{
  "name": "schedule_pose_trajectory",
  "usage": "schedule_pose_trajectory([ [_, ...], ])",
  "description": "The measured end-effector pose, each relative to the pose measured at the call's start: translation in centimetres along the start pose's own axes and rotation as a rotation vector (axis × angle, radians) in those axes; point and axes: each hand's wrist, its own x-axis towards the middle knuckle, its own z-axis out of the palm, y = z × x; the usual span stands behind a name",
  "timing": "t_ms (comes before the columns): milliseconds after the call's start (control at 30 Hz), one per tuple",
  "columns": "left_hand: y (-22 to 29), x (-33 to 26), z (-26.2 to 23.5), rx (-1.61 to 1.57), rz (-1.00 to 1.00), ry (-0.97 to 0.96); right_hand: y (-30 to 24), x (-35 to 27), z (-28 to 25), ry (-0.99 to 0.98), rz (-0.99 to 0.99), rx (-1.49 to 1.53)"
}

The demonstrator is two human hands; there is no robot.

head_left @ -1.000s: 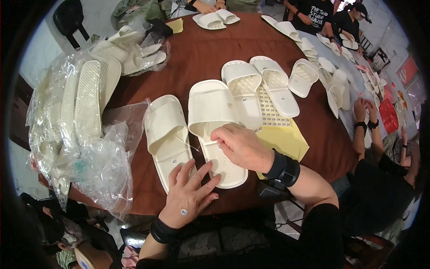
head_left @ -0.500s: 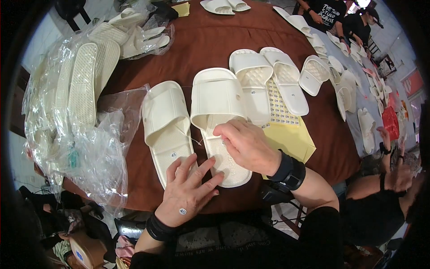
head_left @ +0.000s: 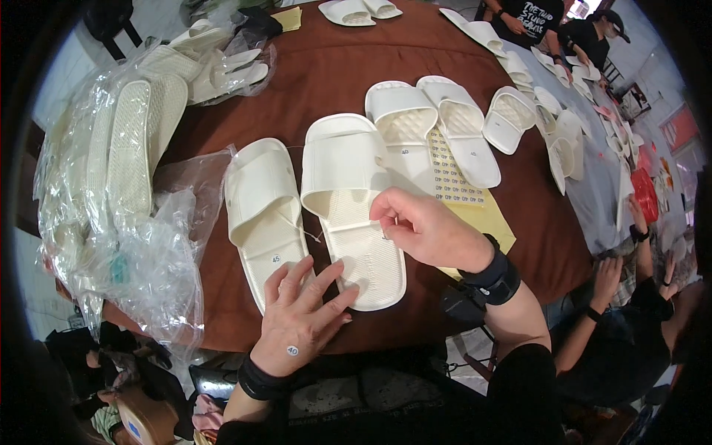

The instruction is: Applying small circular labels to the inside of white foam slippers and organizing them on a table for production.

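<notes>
Two cream slide slippers lie side by side before me, toes away. The left slipper point(head_left: 261, 197) has a small round sticker point(head_left: 277, 259) on its insole, and a thin clear tie runs between the pair. My left hand point(head_left: 302, 319) is open, fingers spread over the heel ends of both, with another round sticker point(head_left: 293, 351) on its back. Above the insole of the right slipper point(head_left: 347, 169), my right hand point(head_left: 426, 228) is closed in a pinch. A small dark mark shows at its fingertips, but what they hold is too small to make out.
Several cream slippers point(head_left: 458, 132) lie beyond my right hand, around a yellow sticker sheet point(head_left: 475, 222). Plastic-bagged slippers point(head_left: 130, 148) are heaped on the left of the brown cloth point(head_left: 297, 81). Other people work along a table with slippers at right.
My right hand has lifted slightly from the right slipper's insole and shifted right, still pinching. My left hand stays on the heels. The whole view has shifted a little.
</notes>
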Motion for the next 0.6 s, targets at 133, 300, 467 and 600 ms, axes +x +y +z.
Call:
schedule_pose_trajectory([
  [133,-0.02,-0.02,0.04,0.004,0.001,-0.009,-0.41,-0.22,-0.41,-0.096,0.061,-0.007],
  [300,0.08,0.01,0.05,0.009,-0.001,-0.007,-0.46,-0.37,0.02,-0.092,-0.016,-0.044],
  [467,0.06,-0.04,0.13,0.010,0.001,-0.003,-0.26,-0.57,0.43,-0.061,-0.044,-0.135],
  [600,0.05,0.03,0.31,0.007,-0.001,-0.003,-0.18,-0.55,0.44,-0.062,-0.056,-0.168],
])
